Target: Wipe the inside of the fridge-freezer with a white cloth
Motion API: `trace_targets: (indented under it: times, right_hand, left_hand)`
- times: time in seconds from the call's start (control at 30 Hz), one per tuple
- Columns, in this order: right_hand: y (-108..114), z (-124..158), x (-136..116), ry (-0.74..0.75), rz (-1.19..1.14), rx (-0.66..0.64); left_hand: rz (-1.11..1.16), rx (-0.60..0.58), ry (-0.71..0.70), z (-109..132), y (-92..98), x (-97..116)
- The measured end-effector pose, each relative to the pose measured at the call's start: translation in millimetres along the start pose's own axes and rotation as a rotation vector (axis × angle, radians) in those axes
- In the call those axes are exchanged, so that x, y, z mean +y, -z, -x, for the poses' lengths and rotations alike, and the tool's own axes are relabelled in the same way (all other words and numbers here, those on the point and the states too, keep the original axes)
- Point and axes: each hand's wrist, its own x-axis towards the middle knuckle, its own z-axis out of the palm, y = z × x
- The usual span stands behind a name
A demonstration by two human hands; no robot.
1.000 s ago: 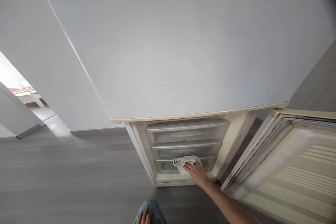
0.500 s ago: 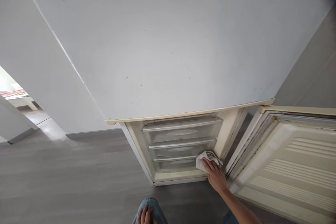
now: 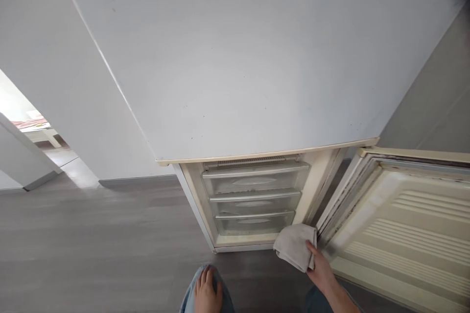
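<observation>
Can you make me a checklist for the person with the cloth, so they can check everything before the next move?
1. Cloth held: ok, the right hand grips it by one edge.
2. Left hand holding nothing: looks ok, it rests on the knee.
3. Fridge door open: ok, it stands wide open.
4. Clear drawers pushed in: ok, all three look in place.
5. Door seal clean: not ok, dark marks run along it.
6. Cloth damp: cannot tell from the picture.
</observation>
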Motion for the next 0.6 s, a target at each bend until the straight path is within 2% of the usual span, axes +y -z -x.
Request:
trace_targets:
  times: [0.07,0.1,0.13,0.27,0.33,0.47,0.6]
  right_hand:
    - [4,17,-2,-0.122,-0.129,-0.013]
    - [6,26,-4,-0.167,-0.177,-0.02]
    - [6,35,-6,-0.195,-0.214,-0.029]
    - [14,64,-15,-0.23,-0.248,-0.032]
    - [24,72,-17,-0.245,-0.239,-0.017]
    - [63,74,-13,-0.217,-0.175,0.055]
    - [109,69,2,-0.071,0.072,0.197]
  left_hand:
    - [0.394,-0.048,-0.046,-13,-5.5,24]
    - [0.671,-0.128,0.031,-21,-10.4,38]
    - [0.764,-0.186,0.076,-30,-16.5,54]
    - [1.034,-0.41,0.257,-69,-42.7,109]
    - [1.152,-0.458,0.333,-85,-51.5,125]
    - [1.287,-0.511,0.453,-103,-62.3,143]
    - [1.383,-0.555,0.486,-104,-71.7,156]
